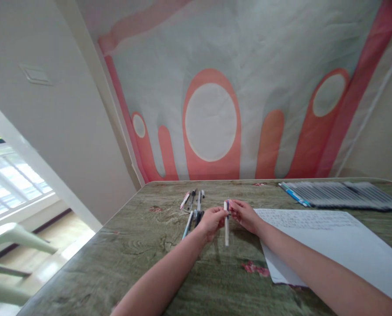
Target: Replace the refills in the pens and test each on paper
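My left hand (213, 222) is closed around a white pen (226, 232), held nearly upright over the table. My right hand (244, 215) pinches at the pen's upper end, where a thin dark-blue piece (228, 205) shows. I cannot tell whether that piece is a clip, a cap or a separate part. Just left of my left hand lie several loose pens (199, 199), among them a light-blue one (187, 225). Beneath my right forearm is a white sheet of paper (334, 250) with handwritten lines along its top.
At the back right of the wood-patterned table (143, 272) lies a wide row of grey pens or refills (340, 195), with blue ones (295, 195) at its left end. A pink-and-white wall covering (258, 66) rises behind. A pale green chair (21, 239) stands to the left.
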Demonstrator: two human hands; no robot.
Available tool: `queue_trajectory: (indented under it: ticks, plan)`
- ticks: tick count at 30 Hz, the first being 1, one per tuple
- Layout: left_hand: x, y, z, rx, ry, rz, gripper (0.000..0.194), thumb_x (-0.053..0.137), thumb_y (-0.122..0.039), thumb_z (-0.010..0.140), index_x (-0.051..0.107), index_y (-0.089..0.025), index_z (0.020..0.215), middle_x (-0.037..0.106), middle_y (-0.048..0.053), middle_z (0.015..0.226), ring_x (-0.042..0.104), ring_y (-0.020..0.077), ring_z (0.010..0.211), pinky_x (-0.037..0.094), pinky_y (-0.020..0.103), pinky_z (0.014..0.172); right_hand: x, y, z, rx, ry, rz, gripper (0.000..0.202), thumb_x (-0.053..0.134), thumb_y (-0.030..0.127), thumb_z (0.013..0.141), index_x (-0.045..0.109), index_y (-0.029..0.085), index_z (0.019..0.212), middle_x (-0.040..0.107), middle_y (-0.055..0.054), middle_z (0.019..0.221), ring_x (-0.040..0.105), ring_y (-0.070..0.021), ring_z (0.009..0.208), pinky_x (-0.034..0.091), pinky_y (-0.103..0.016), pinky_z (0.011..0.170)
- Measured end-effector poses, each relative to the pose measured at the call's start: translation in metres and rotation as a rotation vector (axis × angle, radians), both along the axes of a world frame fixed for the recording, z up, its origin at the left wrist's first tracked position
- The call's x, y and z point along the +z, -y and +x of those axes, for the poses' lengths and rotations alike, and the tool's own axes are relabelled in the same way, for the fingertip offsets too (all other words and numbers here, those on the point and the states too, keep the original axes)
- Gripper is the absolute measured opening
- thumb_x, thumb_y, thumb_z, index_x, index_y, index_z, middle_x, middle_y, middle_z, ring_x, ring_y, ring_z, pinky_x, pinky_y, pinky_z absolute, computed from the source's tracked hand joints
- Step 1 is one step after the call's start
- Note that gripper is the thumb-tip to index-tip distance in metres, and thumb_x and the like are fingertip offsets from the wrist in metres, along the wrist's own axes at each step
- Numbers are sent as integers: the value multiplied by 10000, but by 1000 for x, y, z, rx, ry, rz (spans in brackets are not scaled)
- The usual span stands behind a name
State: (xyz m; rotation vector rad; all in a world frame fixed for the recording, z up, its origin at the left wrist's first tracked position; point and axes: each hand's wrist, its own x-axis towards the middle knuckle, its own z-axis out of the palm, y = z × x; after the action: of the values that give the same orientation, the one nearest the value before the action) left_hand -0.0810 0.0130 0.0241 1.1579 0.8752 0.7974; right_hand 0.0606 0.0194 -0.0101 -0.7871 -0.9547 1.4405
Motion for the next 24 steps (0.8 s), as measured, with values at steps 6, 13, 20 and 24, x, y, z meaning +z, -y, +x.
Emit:
queue_trajectory:
  ticks: [6, 13, 20, 24]
  plan:
    - [-19, 7, 18, 52, 176, -94, 282, 686, -351, 558, 519, -135, 628, 415, -64, 457, 322, 38, 391, 216, 187, 434, 3, -1, 11, 104, -80, -52, 345, 625, 488, 695, 603, 146, 737, 395, 75, 493, 287, -30, 403, 212, -162, 377]
    - [-24, 6, 13, 31, 187, -41, 332, 700, -404, 584, 577, -111, 681, 428, -53, 499, 328, 32, 428, 240, 179, 461, 2, -3, 10, 60, -91, -38, 302, 684, 428, 656, 610, 139, 705, 434, 70, 492, 344, -30, 419, 267, -164, 388]
    - [-25, 9, 12, 27, 152, 7, 461, 685, -460, 618, 648, -118, 925, 546, 3, 679, 348, 21, 475, 242, 176, 476, 9, -31, 51, -287, -359, -46, 253, 746, 345, 600, 591, 176, 705, 482, 71, 516, 363, -20, 397, 300, -150, 349]
    - [-27, 9, 11, 3, 90, 27, 528, 671, -483, 627, 638, -119, 1008, 558, 9, 693, 341, 28, 476, 221, 187, 469, 14, -38, 73, -412, -400, 1, 281, 766, 351, 568, 582, 177, 690, 471, 77, 506, 356, -16, 401, 292, -136, 340]
